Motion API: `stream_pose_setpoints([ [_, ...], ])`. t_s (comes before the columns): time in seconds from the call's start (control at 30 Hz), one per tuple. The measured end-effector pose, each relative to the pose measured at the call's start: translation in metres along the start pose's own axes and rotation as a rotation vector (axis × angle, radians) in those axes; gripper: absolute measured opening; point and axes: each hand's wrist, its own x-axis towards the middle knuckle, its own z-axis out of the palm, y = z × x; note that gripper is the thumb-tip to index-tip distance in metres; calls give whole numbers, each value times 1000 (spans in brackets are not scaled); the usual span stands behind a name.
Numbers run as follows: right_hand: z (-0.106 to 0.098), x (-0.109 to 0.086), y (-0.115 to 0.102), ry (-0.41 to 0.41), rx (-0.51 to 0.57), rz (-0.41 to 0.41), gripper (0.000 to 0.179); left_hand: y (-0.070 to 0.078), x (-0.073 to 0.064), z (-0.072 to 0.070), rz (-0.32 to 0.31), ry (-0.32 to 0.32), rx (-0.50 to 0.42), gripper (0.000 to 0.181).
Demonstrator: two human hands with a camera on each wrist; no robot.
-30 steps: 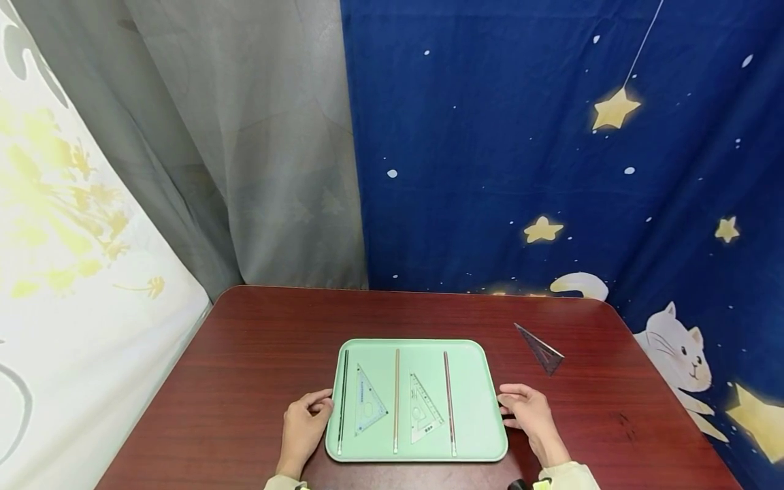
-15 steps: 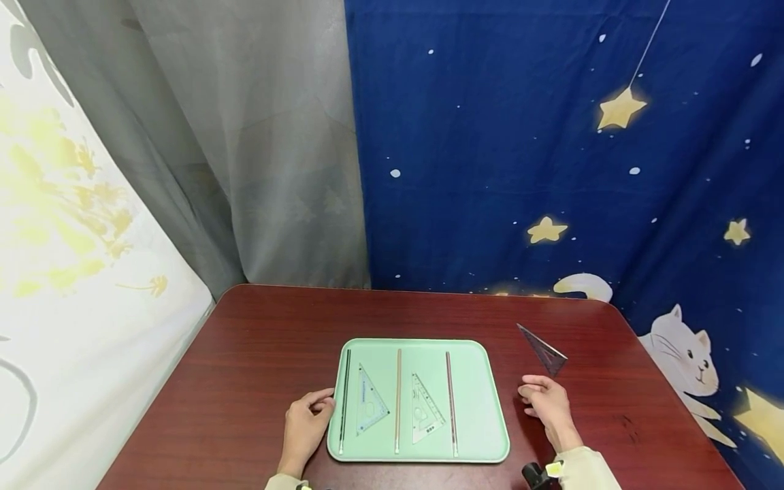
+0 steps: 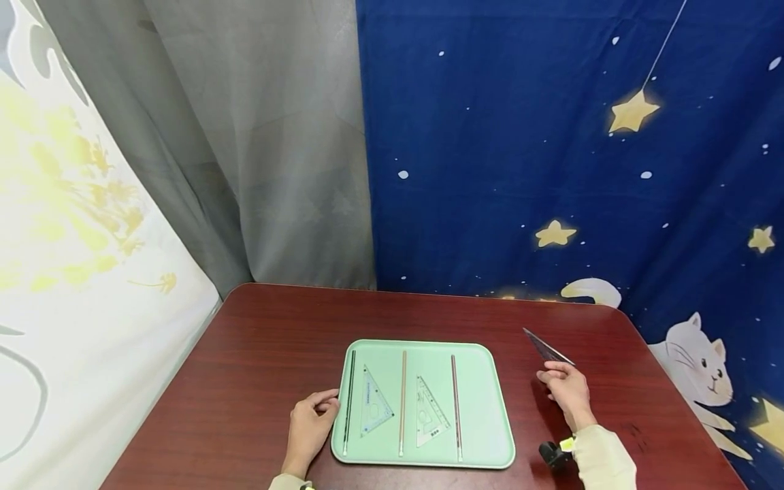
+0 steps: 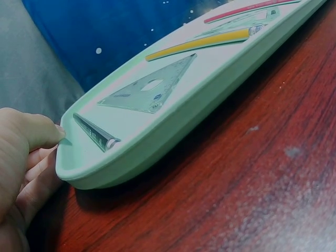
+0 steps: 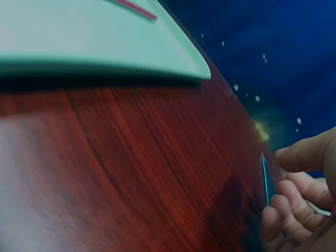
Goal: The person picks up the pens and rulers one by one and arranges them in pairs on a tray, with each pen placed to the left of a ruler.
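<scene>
My left hand (image 3: pixel 311 425) pinches the left rim of a mint-green tray (image 3: pixel 486 408), thumb over the rim and fingers at its outer side in the left wrist view. On the tray lie a black pencil (image 3: pixel 349 403), a yellow pencil (image 4: pixel 199 44) and a red pencil (image 3: pixel 456 408). Between them are two clear set squares (image 3: pixel 375 405) (image 3: pixel 431 415). Beyond the tray's right side, my right hand (image 3: pixel 568 391) reaches a third set square (image 3: pixel 544 346) on the table, its fingertips overlapping the near end. In the right wrist view, thumb and curled fingers stand apart around this set square (image 5: pixel 268 181).
The dark red wooden table (image 3: pixel 282 333) extends around the tray. Behind it hang a grey curtain (image 3: pixel 294 170) and a blue star-patterned curtain (image 3: pixel 490 150). A white patterned cloth (image 3: pixel 92 286) hangs at the left. A black wrist device (image 3: pixel 554 454) sits at my right sleeve.
My right hand has left the tray's right edge and moved right and away from me to the loose set square. My left hand stays at the tray's left rim.
</scene>
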Motion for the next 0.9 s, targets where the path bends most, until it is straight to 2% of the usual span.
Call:
stream_pose_setpoints([
  [0.33, -7, 18, 1, 142, -158, -59, 42, 1, -1, 0, 6, 11, -13, 17],
  [0.7, -9, 30, 7, 151, -221, -89, 47, 0, 0, 0, -4, 8, -14, 17],
  [0.9, -10, 33, 10, 175, -303, -137, 51, 1, 0, 0, 1, 9, -12, 16],
])
